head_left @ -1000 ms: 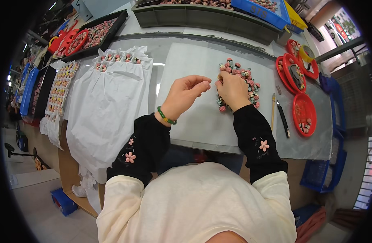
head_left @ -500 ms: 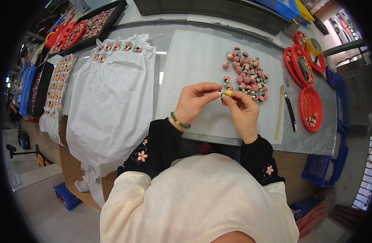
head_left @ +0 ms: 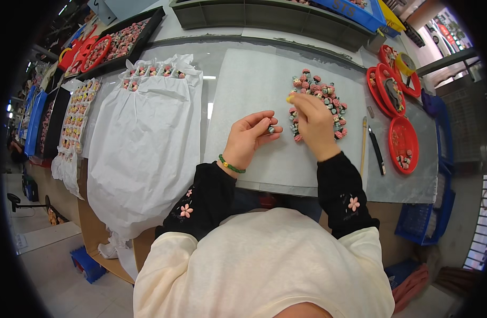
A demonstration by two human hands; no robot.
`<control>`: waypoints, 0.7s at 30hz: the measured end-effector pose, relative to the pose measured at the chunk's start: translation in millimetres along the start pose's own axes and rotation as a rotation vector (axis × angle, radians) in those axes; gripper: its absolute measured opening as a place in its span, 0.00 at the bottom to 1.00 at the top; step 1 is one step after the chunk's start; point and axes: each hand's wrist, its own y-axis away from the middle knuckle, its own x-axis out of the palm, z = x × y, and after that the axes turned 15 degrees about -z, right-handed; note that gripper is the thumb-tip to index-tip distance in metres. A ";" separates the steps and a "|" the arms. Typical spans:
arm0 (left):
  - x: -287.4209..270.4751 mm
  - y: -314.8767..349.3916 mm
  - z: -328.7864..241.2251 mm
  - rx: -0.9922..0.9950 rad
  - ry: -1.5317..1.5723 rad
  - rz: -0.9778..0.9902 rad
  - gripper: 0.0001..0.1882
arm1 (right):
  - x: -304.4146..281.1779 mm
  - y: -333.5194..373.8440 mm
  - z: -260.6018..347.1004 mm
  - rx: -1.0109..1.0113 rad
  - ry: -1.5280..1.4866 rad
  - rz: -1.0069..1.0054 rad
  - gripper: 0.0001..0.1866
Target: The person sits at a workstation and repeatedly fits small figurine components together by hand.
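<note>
Between the thumb and fingers of my left hand [head_left: 249,139] is a small painted figurine [head_left: 271,129], mostly covered by the fingers. My right hand [head_left: 315,124] reaches over the near left part of a pile of pink-topped figurines [head_left: 336,106]. Its fingers stretch to the left with the thumb apart, and a yellow finger cover [head_left: 289,99] sits on one fingertip. Nothing shows in that hand. The pile lies on a white sheet [head_left: 243,79] on the table.
Left of the sheet, white wrapping paper [head_left: 142,143] holds a few figurines at its far end. To the right lie a yellow brush [head_left: 364,146], a black pen-like tool [head_left: 377,150] and red dishes [head_left: 403,146]. A long grey tray [head_left: 270,17] borders the far side.
My hands have moved apart. The left has drawn back slightly with the figurine, and the right has let go of it and moved over the pile. The view has shifted slightly.
</note>
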 end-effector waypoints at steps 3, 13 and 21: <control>2.6 -3.0 -0.9 -0.055 0.033 -0.042 0.14 | 13.4 -25.0 -26.5 -0.231 0.205 0.149 0.18; 8.4 -4.1 -5.7 0.010 -0.107 -0.072 0.14 | 3.7 -1.8 15.7 0.197 -0.161 0.074 0.23; 4.4 -5.2 3.6 0.118 -0.256 0.036 0.11 | -10.4 33.9 22.5 0.356 -0.278 -0.054 0.21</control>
